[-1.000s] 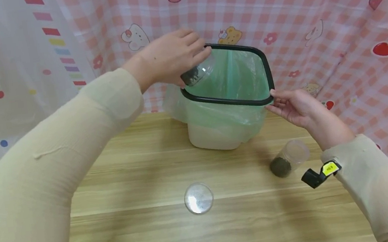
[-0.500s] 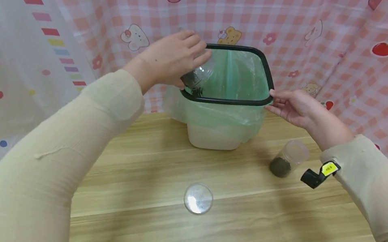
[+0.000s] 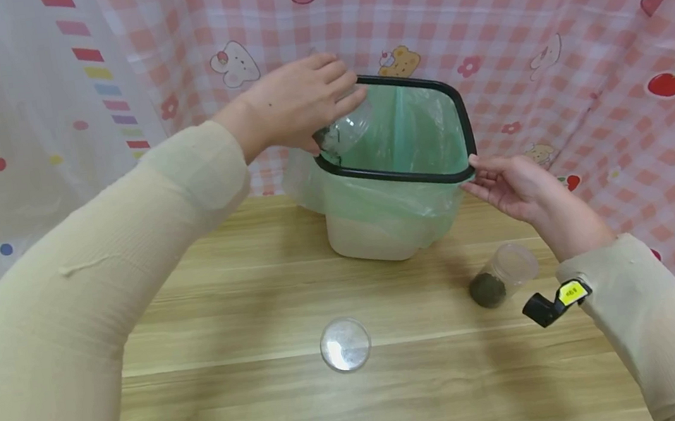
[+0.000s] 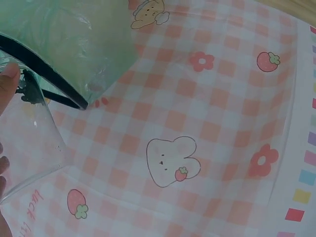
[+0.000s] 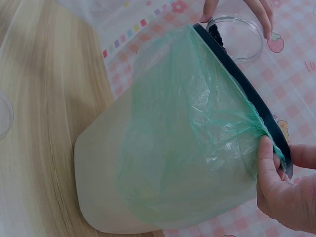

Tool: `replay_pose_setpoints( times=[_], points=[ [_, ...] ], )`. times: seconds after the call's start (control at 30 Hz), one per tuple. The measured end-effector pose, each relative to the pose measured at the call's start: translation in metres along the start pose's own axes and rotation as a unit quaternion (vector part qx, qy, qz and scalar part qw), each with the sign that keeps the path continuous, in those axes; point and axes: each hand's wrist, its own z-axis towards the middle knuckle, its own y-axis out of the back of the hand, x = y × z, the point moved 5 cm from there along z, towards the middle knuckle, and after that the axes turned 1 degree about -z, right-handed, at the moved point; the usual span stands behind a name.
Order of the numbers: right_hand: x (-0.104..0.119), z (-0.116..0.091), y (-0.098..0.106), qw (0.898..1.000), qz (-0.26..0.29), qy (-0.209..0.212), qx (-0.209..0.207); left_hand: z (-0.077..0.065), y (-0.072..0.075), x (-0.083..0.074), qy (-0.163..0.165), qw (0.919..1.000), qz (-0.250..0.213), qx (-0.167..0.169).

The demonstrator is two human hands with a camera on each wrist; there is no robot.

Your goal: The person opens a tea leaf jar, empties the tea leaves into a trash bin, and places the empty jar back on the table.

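Observation:
In the head view my left hand (image 3: 304,101) grips a clear plastic jar (image 3: 357,125), tipped over the left side of a small bin (image 3: 373,234). Dark loose bits (image 5: 216,37) gather at the jar's lower side near its mouth, as the right wrist view shows; most of its wall is see-through. A green bag (image 5: 197,113) lines the bin and folds out over its outside, under a black rim ring (image 3: 397,175). At the rim's near right corner my right hand (image 3: 517,190) pinches the ring and bag between thumb and fingers.
A second clear jar (image 3: 511,266) with dark contents at its bottom stands on the wooden table (image 3: 240,394), right of the bin. Nearer lies a round clear lid (image 3: 345,345). A pink checked curtain (image 3: 476,0) hangs behind the bin.
Dark bits in the tipped jar have slid toward its mouth and down past the rim, so less shows inside now. Both hands stay almost where they were.

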Motion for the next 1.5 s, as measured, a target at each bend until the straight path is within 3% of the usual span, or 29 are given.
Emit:
replay_pose_setpoints(
  times=[0.23, 0.4, 0.63, 0.87, 1.0, 1.2, 1.33, 1.5],
  points=[
    [0.002, 0.000, 0.000, 1.000, 0.000, 0.004, 0.002, 0.002, 0.002, -0.001, -0.008, 0.9997, 0.012, -0.020],
    [0.003, 0.001, 0.000, 1.000, 0.003, 0.007, 0.006, 0.004, 0.002, -0.003, -0.019, 0.9982, 0.051, -0.026],
    [0.001, 0.001, -0.001, 1.000, 0.002, 0.007, 0.005, 0.005, 0.002, -0.009, -0.034, 0.9922, 0.115, -0.035],
    [0.000, 0.001, -0.001, 1.000, 0.003, 0.002, -0.005, 0.008, 0.004, -0.017, -0.042, 0.9856, 0.141, -0.083],
    [0.000, 0.000, 0.000, 1.000, 0.003, -0.001, -0.010, 0.010, 0.005, -0.022, -0.044, 0.9818, 0.164, -0.085],
    [0.000, 0.000, 0.000, 1.000, 0.007, -0.001, -0.009, 0.014, 0.005, -0.030, -0.054, 0.9668, 0.230, -0.096],
    [-0.001, 0.000, -0.001, 1.000, 0.010, -0.001, -0.005, 0.015, 0.002, -0.035, -0.059, 0.9544, 0.280, -0.086],
    [-0.001, 0.000, -0.001, 1.000, 0.008, 0.002, -0.004, 0.017, -0.002, -0.036, -0.042, 0.9443, 0.318, -0.073]
  ],
)
